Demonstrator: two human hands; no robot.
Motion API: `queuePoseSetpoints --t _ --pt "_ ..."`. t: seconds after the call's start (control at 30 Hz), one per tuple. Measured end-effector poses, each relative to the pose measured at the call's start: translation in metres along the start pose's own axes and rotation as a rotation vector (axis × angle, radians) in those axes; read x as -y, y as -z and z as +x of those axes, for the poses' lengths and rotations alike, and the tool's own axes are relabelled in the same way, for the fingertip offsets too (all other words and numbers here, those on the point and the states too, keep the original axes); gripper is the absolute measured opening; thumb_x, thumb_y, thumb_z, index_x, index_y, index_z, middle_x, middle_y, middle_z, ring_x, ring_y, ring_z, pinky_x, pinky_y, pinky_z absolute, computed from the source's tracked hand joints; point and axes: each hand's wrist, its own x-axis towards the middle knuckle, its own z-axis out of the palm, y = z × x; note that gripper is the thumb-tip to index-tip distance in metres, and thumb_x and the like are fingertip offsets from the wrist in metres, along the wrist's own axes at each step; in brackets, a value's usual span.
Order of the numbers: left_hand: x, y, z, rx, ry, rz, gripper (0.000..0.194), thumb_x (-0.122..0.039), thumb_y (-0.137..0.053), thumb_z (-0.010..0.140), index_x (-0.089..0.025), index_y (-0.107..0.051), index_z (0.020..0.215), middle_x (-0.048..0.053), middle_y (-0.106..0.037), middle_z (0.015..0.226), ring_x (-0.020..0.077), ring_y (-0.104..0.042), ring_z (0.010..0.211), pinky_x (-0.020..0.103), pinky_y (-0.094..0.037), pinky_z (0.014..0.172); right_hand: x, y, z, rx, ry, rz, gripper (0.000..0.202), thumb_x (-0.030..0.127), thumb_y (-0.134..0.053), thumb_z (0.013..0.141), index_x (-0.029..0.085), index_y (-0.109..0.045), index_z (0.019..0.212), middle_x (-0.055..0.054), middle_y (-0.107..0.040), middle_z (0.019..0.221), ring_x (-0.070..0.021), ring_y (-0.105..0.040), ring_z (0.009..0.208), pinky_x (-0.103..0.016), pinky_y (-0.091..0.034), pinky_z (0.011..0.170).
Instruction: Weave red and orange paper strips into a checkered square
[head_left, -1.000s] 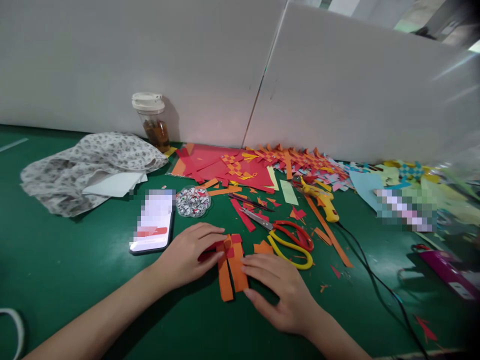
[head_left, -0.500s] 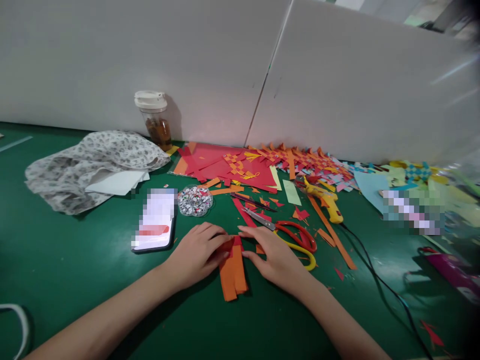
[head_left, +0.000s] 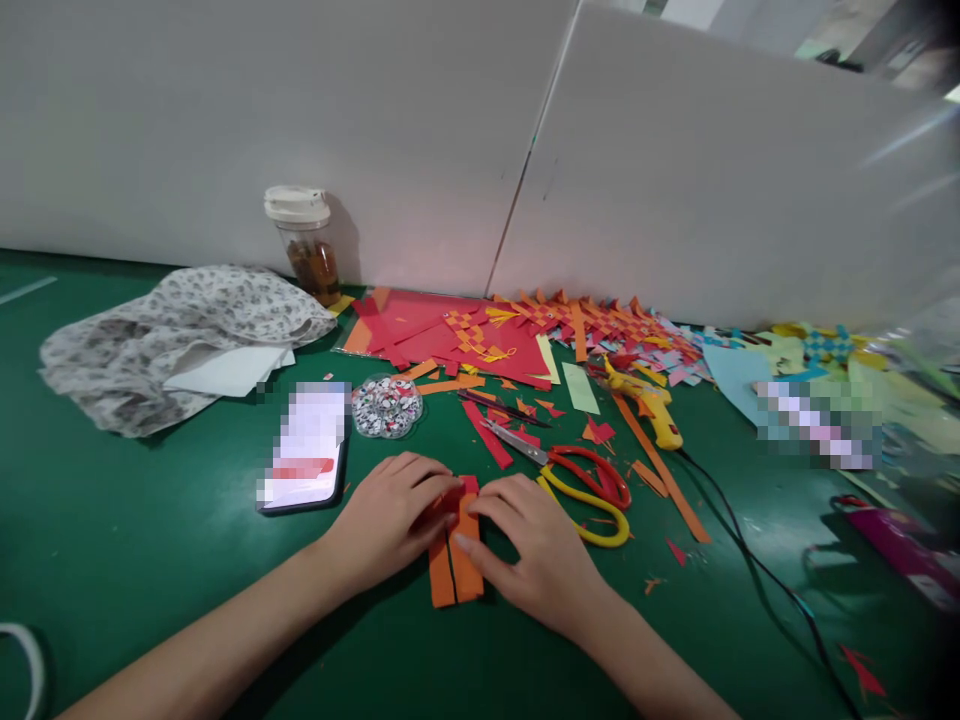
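Low in the middle of the view, orange paper strips (head_left: 466, 572) hang toward me from a red strip (head_left: 469, 484), with a narrow dark gap between them. My left hand (head_left: 397, 510) pinches the upper left part of this piece, its fingertips over the red paper. From the right, my right hand (head_left: 525, 540) grips the right orange strip between thumb and fingers. Just beyond my right hand lie scissors (head_left: 551, 456) with red and yellow handles, their blades slightly apart.
A phone (head_left: 307, 445) and a clear case of googly eyes (head_left: 387, 406) lie left. Behind are red sheets (head_left: 420, 325), a lidded cup (head_left: 311, 250) and patterned cloth (head_left: 187, 330). A yellow glue gun (head_left: 656, 410) trails its cable at right, near paper scraps.
My right hand has moved down onto the right orange strip, its thumb now on the paper. The gap between the orange strips shows more clearly. The view has shifted slightly.
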Motion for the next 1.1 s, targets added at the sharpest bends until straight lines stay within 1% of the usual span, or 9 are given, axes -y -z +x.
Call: queuePoseSetpoints --t 0.13,0.23,0.37,0.5,0.57,0.67,0.77,0.93,1.1 --pt "0.004 0.000 -0.002 -0.032 -0.109 0.070 0.022 -0.021 -0.049 0.088 -0.022 -0.062 0.105 0.005 -0.065 0.111 0.0223 -0.056 0.100 0.040 -0.044 0.086 0.002 -0.009 -0.006 0.031 -0.023 -0.108 0.024 0.033 -0.052 0.085 0.018 -0.061 0.101 -0.011 -0.063 0.101 -0.0244 -0.055 0.091 -0.038 -0.045 0.078" --pt "0.007 0.000 -0.003 0.022 -0.194 0.143 0.023 -0.021 -0.045 0.090 -0.021 -0.063 0.105 0.003 -0.067 0.111 0.0224 -0.057 0.103 0.041 -0.044 0.090 -0.001 -0.011 -0.011 0.053 -0.025 -0.159 0.029 0.024 -0.048 0.086 0.019 -0.058 0.113 -0.010 -0.061 0.113 -0.0265 -0.053 0.102 -0.043 -0.044 0.085" --pt "0.008 0.001 -0.004 0.078 -0.225 0.216 0.026 -0.020 -0.041 0.092 -0.019 -0.060 0.109 0.005 -0.065 0.115 0.0236 -0.057 0.107 0.041 -0.044 0.090 -0.003 -0.011 -0.017 0.036 -0.025 -0.183 0.033 0.017 -0.046 0.086 0.020 -0.058 0.116 -0.009 -0.060 0.119 -0.0265 -0.053 0.106 -0.046 -0.043 0.089" --pt "0.006 0.012 -0.006 0.072 -0.307 0.203 0.027 -0.022 -0.040 0.092 -0.022 -0.059 0.111 0.006 -0.061 0.121 0.0228 -0.054 0.112 0.042 -0.038 0.096 0.001 -0.006 -0.023 -0.025 0.095 -0.171 0.035 0.011 -0.045 0.084 0.017 -0.057 0.117 -0.008 -0.063 0.117 -0.0249 -0.055 0.103 -0.043 -0.045 0.087" --pt "0.003 0.020 -0.006 0.112 -0.358 0.153 0.027 -0.025 -0.043 0.090 -0.022 -0.058 0.112 0.005 -0.064 0.115 0.0222 -0.055 0.109 0.041 -0.035 0.098 0.005 -0.002 -0.026 -0.022 0.156 -0.148 0.035 0.011 -0.047 0.083 0.016 -0.058 0.116 -0.008 -0.064 0.114 -0.0245 -0.057 0.101 -0.041 -0.046 0.085" --pt "0.001 0.030 -0.007 0.179 -0.422 0.082 0.025 -0.033 -0.048 0.087 -0.023 -0.062 0.106 0.006 -0.062 0.117 0.0230 -0.055 0.107 0.041 -0.032 0.101 0.010 0.005 -0.031 0.090 0.200 -0.117 0.036 0.017 -0.048 0.085 0.017 -0.055 0.120 -0.007 -0.064 0.115 -0.0241 -0.056 0.104 -0.039 -0.046 0.084" --pt "0.003 0.031 -0.008 0.196 -0.434 0.057 0.028 -0.037 -0.050 0.085 -0.023 -0.063 0.106 0.007 -0.061 0.118 0.0235 -0.055 0.107 0.041 -0.030 0.102 0.009 0.009 -0.035 0.200 0.198 -0.107 0.038 0.022 -0.048 0.087 0.018 -0.051 0.124 -0.006 -0.064 0.116 -0.0239 -0.053 0.110 -0.039 -0.045 0.087" --pt "0.003 0.023 -0.009 0.163 -0.445 0.063 0.032 -0.041 -0.047 0.085 -0.021 -0.062 0.106 0.007 -0.060 0.119 0.0238 -0.053 0.110 0.041 -0.027 0.104 0.004 0.012 -0.040 0.086 0.172 -0.087 0.030 0.022 -0.049 0.085 0.016 -0.057 0.113 -0.009 -0.068 0.106 -0.0231 -0.057 0.103 -0.039 -0.045 0.086" --pt "-0.003 0.021 -0.007 0.217 -0.464 0.040 0.038 -0.042 -0.046 0.084 -0.020 -0.058 0.113 0.009 -0.055 0.126 0.0257 -0.050 0.113 0.043 -0.027 0.103 0.007 0.012 -0.039 0.040 0.195 -0.045 0.032 0.018 -0.049 0.083 0.015 -0.055 0.114 -0.009 -0.066 0.107 -0.0219 -0.056 0.102 -0.038 -0.044 0.087"
